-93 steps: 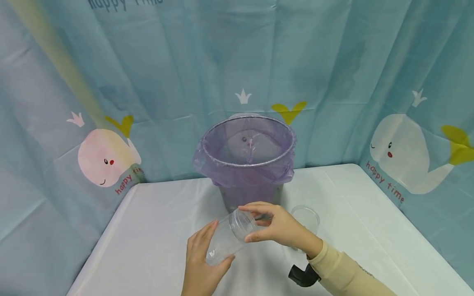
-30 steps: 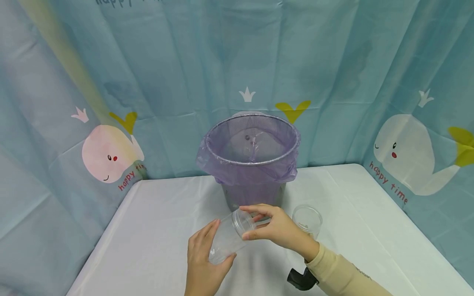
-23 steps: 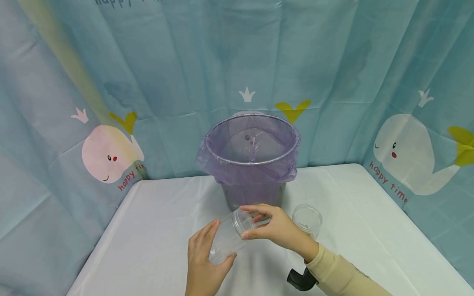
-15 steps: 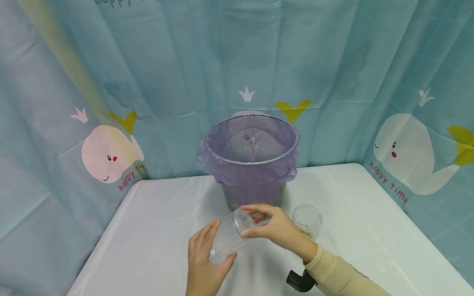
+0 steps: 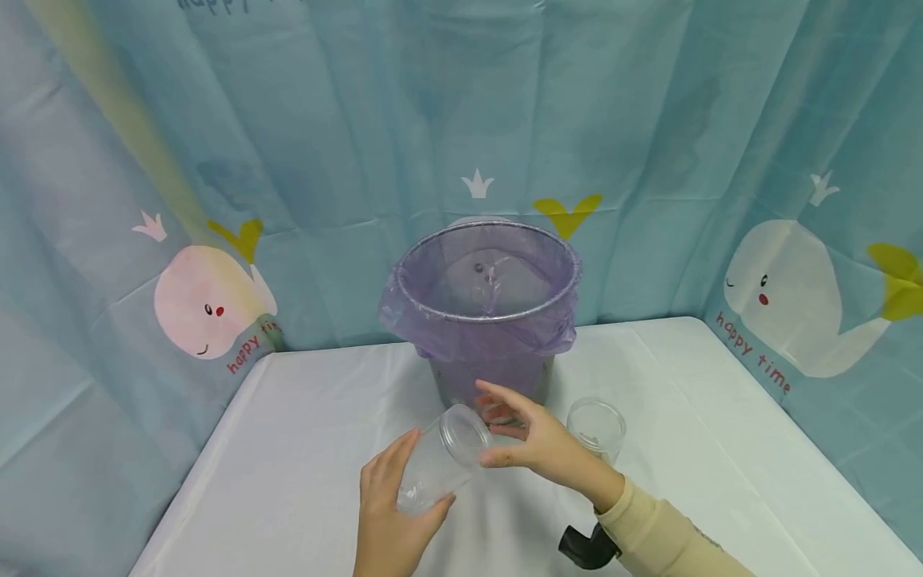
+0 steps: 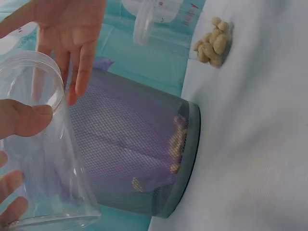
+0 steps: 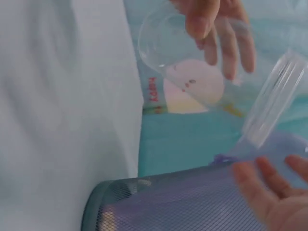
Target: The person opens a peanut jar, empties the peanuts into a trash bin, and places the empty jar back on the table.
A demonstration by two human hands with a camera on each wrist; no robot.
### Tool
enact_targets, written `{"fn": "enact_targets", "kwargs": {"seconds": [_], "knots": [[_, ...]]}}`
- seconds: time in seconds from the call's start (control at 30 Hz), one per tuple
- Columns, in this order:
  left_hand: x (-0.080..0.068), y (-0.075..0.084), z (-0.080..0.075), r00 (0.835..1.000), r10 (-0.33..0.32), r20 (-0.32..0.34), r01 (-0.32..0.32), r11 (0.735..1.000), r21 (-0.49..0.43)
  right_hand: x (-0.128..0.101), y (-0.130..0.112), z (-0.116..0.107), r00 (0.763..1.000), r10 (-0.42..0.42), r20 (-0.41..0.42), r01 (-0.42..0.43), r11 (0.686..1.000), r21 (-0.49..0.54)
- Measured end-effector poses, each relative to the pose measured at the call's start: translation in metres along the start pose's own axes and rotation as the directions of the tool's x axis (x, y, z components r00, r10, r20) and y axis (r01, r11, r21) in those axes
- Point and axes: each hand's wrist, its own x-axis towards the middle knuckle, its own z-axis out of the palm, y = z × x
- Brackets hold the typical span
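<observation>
While I stood by the bin, things looked thus:

L hand [image 5: 392, 513]: gripped clear jar [image 5: 440, 461] round its lower body, thumb & fingers curled on it; jar tilted, mouth up toward bin, held above table just in front of bin.
R hand [image 5: 534, 441]: fingers spread wide, relaxed, right by jar's mouth; holding nothing that I could see. Wrist view showed a clear lid [image 7: 272, 113] betw. the two hands, whether fingers touched it — couldn't tell.
Bin [image 5: 490, 377]: mesh wastebasket w/ purple bag liner [image 5: 476, 336] folded over rim, upright at table's [image 5: 303, 473] back edge; peanuts visible inside thru mesh [image 6: 175, 144].
2nd jar [image 5: 594, 429]: clear, open, upright, just right-front of bin, near R wrist.
Peanuts [image 6: 214, 41]: small heap on table, beside bin per L wrist view.
Backdrop: teal whale-print curtain [image 5: 216, 160] behind bin.
</observation>
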Motion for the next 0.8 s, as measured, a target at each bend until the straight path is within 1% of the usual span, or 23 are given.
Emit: {"fn": "enact_targets", "kwargs": {"seconds": [0.07, 0.17, 0.27, 0.37, 0.5, 0.63, 0.8], "knots": [[0.0, 0.001, -0.001, 0.999, -0.038, 0.014, 0.038, 0.999, -0.034, -0.001, 0.003, -0.001, 0.999, -0.041, 0.007, 0.041, 0.996, 0.075], [0.0, 0.003, -0.003, 0.994, -0.097, 0.045, 0.1, 0.993, -0.067, -0.002, 0.007, -0.001, 0.995, -0.103, 0.014, 0.099, 0.979, 0.176], [0.0, 0.008, -0.006, 0.985, -0.153, 0.074, 0.159, 0.983, -0.089, -0.003, 0.01, 0.001, 0.987, -0.158, 0.026, 0.147, 0.958, 0.244], [0.0, 0.013, -0.009, 0.976, -0.194, 0.101, 0.205, 0.972, -0.113, -0.005, 0.009, 0.005, 0.983, -0.178, 0.037, 0.159, 0.941, 0.298], [0.001, 0.017, -0.012, 0.964, -0.23, 0.136, 0.248, 0.959, -0.136, -0.007, 0.007, 0.007, 0.982, -0.187, 0.036, 0.166, 0.933, 0.32], [0.001, 0.02, -0.014, 0.951, -0.257, 0.17, 0.284, 0.946, -0.155, -0.009, 0.006, 0.009, 0.976, -0.216, 0.03, 0.197, 0.931, 0.306], [0.001, 0.024, -0.015, 0.946, -0.26, 0.195, 0.295, 0.939, -0.177, -0.012, 0.007, 0.009, 0.973, -0.229, 0.039, 0.209, 0.935, 0.287]]}}
